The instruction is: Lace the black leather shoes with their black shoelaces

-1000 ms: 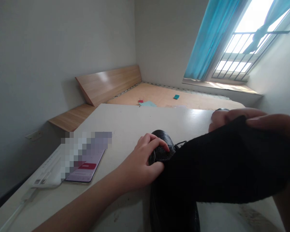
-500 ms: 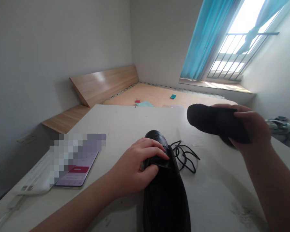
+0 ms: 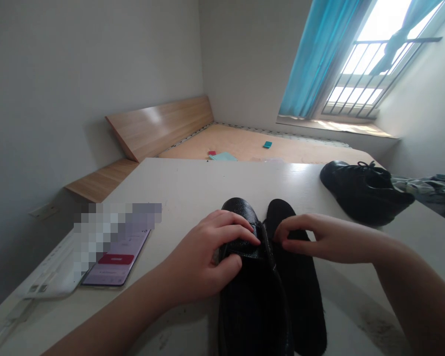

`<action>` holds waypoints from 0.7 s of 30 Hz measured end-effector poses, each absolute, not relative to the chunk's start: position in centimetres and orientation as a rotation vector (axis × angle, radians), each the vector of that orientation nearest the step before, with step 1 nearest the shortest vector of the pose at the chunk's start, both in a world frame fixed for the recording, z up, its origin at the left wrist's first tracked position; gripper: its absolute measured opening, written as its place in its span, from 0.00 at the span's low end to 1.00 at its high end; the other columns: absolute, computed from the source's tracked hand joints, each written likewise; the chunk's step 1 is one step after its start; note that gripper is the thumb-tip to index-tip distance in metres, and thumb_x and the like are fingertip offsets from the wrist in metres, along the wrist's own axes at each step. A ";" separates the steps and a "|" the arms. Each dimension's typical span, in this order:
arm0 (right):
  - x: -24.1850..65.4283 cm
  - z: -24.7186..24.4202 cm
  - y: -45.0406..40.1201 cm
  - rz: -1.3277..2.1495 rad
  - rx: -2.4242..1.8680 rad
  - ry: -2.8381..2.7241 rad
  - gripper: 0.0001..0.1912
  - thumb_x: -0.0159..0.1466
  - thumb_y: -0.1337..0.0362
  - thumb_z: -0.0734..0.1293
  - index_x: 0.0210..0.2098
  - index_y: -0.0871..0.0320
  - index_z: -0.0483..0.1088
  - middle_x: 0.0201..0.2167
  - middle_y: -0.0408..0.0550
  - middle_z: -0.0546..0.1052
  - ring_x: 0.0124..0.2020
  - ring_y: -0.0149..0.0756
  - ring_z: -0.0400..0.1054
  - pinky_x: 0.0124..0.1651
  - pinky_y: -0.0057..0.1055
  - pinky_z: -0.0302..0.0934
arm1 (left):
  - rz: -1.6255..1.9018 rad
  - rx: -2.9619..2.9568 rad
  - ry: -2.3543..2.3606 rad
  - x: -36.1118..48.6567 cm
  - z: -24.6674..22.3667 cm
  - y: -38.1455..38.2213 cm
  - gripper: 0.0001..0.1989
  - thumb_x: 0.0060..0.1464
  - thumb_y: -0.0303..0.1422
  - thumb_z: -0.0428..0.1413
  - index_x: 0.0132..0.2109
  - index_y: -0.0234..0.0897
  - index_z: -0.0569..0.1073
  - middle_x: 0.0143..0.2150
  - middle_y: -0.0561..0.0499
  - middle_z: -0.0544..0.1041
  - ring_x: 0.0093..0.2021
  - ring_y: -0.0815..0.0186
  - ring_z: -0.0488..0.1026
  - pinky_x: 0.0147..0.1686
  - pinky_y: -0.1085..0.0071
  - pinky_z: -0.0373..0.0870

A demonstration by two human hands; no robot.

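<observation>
A black leather shoe (image 3: pixel 254 316) stands in front of me, toe pointing away, its opening facing me. My left hand (image 3: pixel 222 247) grips it by the tongue and upper, thumb on the near side of the tongue and fingers across its top. Flat on the table along the shoe's right side is a black insole (image 3: pixel 306 301). Over the insole's front half, my right hand (image 3: pixel 304 235) has thumb and forefinger bent together close to the shoe's lacing edge. What those fingertips pinch, if anything, is hidden.
A second black shoe (image 3: pixel 367 193), laced, is at the table's right edge. On the left lie a phone (image 3: pixel 114 267) and a white power strip (image 3: pixel 52 282) with a cable. Past the white table (image 3: pixel 193 188) are a bed (image 3: pixel 241 136) and a blue curtain (image 3: pixel 307 64).
My right hand has brought the insole from the upper right down beside the shoe, where it covers the loose black lace. The second shoe is now uncovered. My left hand stays put.
</observation>
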State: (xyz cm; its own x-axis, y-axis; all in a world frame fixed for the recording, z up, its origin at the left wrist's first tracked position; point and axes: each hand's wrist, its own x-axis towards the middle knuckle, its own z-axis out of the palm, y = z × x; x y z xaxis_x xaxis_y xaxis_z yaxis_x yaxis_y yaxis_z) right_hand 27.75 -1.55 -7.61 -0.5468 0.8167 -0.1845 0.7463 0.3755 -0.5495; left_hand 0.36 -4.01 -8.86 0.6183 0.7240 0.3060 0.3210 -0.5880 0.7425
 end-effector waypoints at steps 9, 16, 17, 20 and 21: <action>30.9 -9.4 0.3 0.837 -2.317 -2.339 0.34 0.62 0.33 0.57 0.29 0.59 0.72 0.29 0.54 0.76 0.31 0.45 0.71 0.32 0.38 0.60 | 0.792 2.238 0.817 0.3 -8.9 -4.0 0.16 0.48 0.22 0.55 0.44 0.38 0.78 0.51 0.50 0.76 0.54 0.62 0.71 0.59 0.66 0.65; 28.7 -10.3 -0.4 0.783 -1.967 -2.432 0.46 0.55 0.39 0.67 0.64 0.60 0.58 0.60 0.60 0.67 0.56 0.53 0.66 0.56 0.44 0.63 | 0.769 2.246 0.821 0.3 -9.0 -4.0 0.18 0.48 0.21 0.55 0.45 0.40 0.77 0.52 0.50 0.75 0.55 0.61 0.70 0.59 0.63 0.65; 28.6 -10.4 -0.4 0.774 -1.898 -2.422 0.46 0.56 0.41 0.67 0.66 0.58 0.56 0.61 0.59 0.65 0.57 0.53 0.65 0.58 0.43 0.63 | 0.766 2.247 0.817 0.2 -9.0 -4.0 0.18 0.48 0.21 0.55 0.45 0.40 0.77 0.52 0.50 0.75 0.55 0.61 0.70 0.60 0.63 0.65; 28.7 -10.7 0.1 0.748 -1.761 -2.348 0.32 0.60 0.44 0.65 0.58 0.54 0.67 0.53 0.55 0.72 0.49 0.48 0.70 0.53 0.42 0.66 | 0.766 2.249 0.812 0.2 -9.0 -4.1 0.18 0.48 0.21 0.55 0.45 0.39 0.77 0.52 0.49 0.75 0.55 0.60 0.70 0.60 0.63 0.65; 28.8 -10.8 0.3 0.723 -1.759 -2.315 0.26 0.62 0.46 0.63 0.53 0.54 0.70 0.49 0.55 0.73 0.45 0.47 0.71 0.50 0.42 0.66 | 0.768 2.250 0.810 0.2 -8.9 -4.1 0.18 0.48 0.21 0.54 0.45 0.39 0.77 0.52 0.49 0.75 0.55 0.60 0.70 0.59 0.63 0.65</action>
